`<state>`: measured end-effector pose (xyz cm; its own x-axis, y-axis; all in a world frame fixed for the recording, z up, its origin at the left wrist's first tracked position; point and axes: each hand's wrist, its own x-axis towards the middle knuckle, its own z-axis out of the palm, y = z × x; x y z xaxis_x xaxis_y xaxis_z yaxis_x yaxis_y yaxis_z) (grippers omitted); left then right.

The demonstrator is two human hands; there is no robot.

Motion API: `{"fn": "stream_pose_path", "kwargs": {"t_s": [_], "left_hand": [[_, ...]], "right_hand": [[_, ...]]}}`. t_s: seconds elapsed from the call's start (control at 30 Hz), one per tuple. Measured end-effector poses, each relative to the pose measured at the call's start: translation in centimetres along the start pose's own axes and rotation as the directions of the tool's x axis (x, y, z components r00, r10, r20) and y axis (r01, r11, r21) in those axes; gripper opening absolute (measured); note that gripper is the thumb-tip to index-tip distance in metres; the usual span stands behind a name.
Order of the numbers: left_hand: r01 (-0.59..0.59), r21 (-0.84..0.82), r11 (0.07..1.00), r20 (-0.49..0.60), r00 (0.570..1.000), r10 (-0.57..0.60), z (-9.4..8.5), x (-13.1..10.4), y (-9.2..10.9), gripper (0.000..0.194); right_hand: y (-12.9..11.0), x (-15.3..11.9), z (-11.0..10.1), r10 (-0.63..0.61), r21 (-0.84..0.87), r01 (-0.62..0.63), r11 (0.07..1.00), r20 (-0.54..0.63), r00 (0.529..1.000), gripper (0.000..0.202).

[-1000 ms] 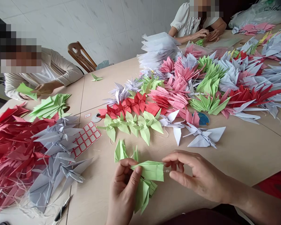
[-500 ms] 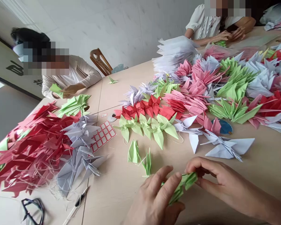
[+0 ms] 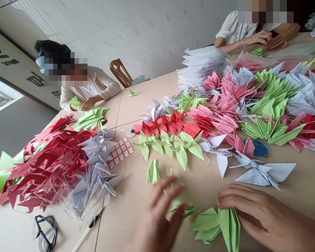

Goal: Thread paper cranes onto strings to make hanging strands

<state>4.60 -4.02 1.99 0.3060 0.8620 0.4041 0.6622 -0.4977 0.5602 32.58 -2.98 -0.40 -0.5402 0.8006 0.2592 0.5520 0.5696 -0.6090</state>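
In the head view my right hand (image 3: pixel 265 210) pinches a folded green paper crane (image 3: pixel 230 227) by its upper end. Against it sits a second green folded paper piece (image 3: pixel 206 224), and a thread seems to join it to a bundle of thin green folds (image 3: pixel 187 210). My left hand (image 3: pixel 160 217) is a little blurred, its fingers spread in front of that bundle, with nothing visible in its grasp. Beyond it stands a flattened green folded piece (image 3: pixel 153 171). White paper cranes (image 3: pixel 262 169) lie just past my right hand.
A heap of red cranes (image 3: pixel 49 168) fills the left, with black-framed glasses (image 3: pixel 46 232) and a pen-like tool (image 3: pixel 90 227) in front. A row of light green cranes (image 3: pixel 170 143) crosses the middle. A mixed pile (image 3: pixel 233 91) spreads right. Two people sit across the table.
My left hand has let go of the green paper and moved left, its fingers spreading. The right hand now holds the green crane lower, with its folds hanging down. The view has tilted slightly.
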Motion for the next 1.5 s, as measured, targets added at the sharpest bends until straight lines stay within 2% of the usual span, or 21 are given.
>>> {"fn": "stream_pose_path", "kwargs": {"t_s": [0.03, 0.1, 0.17, 0.23, 0.3, 0.4, 0.47, 0.57, 0.7, 0.77, 0.87, 1.0, 1.17, 1.33, 1.5], "left_hand": [[0.129, 0.022, 0.991, -0.063, 0.990, -0.127, -0.7, 0.3, -1.0, 0.026], [0.397, 0.100, 0.912, -0.116, 0.915, -0.385, -2.0, 1.0, -3.4, 0.025], [0.570, 0.097, 0.816, -0.022, 0.820, -0.571, -2.6, 1.6, -5.7, 0.032], [0.602, 0.081, 0.794, 0.041, 0.794, -0.606, -2.4, 2.0, -7.3, 0.034], [0.615, 0.053, 0.787, 0.076, 0.783, -0.617, -1.8, 2.1, -8.2, 0.034], [0.625, -0.014, 0.780, 0.109, 0.777, -0.620, -1.0, 1.8, -8.3, 0.028], [0.625, -0.063, 0.778, 0.114, 0.779, -0.617, -0.8, 1.5, -7.9, 0.018], [0.604, -0.140, 0.784, 0.103, 0.797, -0.595, -1.2, 1.1, -7.2, 0.006], [0.543, -0.294, 0.786, 0.132, 0.838, -0.530, -1.5, 1.0, -6.1, 0.009], [0.514, -0.367, 0.775, 0.143, 0.854, -0.500, -1.3, 0.9, -5.6, 0.008], [0.441, -0.423, 0.792, 0.114, 0.893, -0.436, -0.7, 0.5, -4.9, 0.005], [0.294, -0.361, 0.885, 0.056, 0.954, -0.294, -0.2, -0.1, -4.2, 0.018], [0.132, -0.295, 0.946, 0.027, 0.991, -0.130, -0.1, -0.2, -3.3, 0.026], [-0.022, -0.180, 0.983, -0.003, 1.000, 0.022, -0.3, 0.2, -3.0, 0.032], [-0.072, -0.165, 0.984, 0.027, 0.997, 0.078, -0.2, 0.2, -3.1, 0.035]], "right_hand": [[0.0, 0.3, -0.1, -0.042, -0.032, 0.043, 0.999, 0.053, 0.998, 0.044], [-0.3, 1.1, -0.3, -0.084, -0.074, 0.092, 0.993, 0.101, 0.991, 0.047], [-0.8, 2.1, -0.3, -0.107, -0.087, 0.115, 0.990, 0.091, 0.990, 0.047], [-1.7, 3.4, -0.1, -0.140, -0.084, 0.147, 0.986, 0.076, 0.987, 0.046], [-2.7, 4.8, 0.3, -0.164, -0.065, 0.168, 0.984, 0.059, 0.985, 0.041], [-3.8, 6.6, 1.2, -0.163, -0.041, 0.166, 0.985, 0.064, 0.985, 0.032], [-4.0, 7.4, 1.7, -0.108, -0.035, 0.112, 0.993, 0.095, 0.990, 0.030], [-4.1, 8.0, 2.2, -0.036, -0.032, 0.042, 0.999, 0.149, 0.988, 0.030], [-4.3, 8.4, 2.3, 0.024, 0.009, -0.025, 1.000, 0.138, 0.990, 0.026], [-4.4, 8.5, 2.6, 0.027, 0.068, -0.033, 0.997, 0.088, 0.996, 0.023], [-4.4, 8.7, 3.4, 0.001, 0.174, 0.006, 0.985, -0.045, 0.999, 0.020], [-4.4, 8.8, 4.5, -0.045, 0.281, 0.084, 0.956, -0.143, 0.989, 0.022], [-4.6, 8.8, 4.5, -0.009, 0.357, 0.049, 0.933, -0.113, 0.994, 0.022], [-4.7, 9.0, 4.5, 0.036, 0.460, -0.005, 0.888, -0.059, 0.998, 0.016], [-4.8, 9.0, 4.9, -0.001, 0.388, 0.034, 0.921, -0.085, 0.996, 0.016]]}}
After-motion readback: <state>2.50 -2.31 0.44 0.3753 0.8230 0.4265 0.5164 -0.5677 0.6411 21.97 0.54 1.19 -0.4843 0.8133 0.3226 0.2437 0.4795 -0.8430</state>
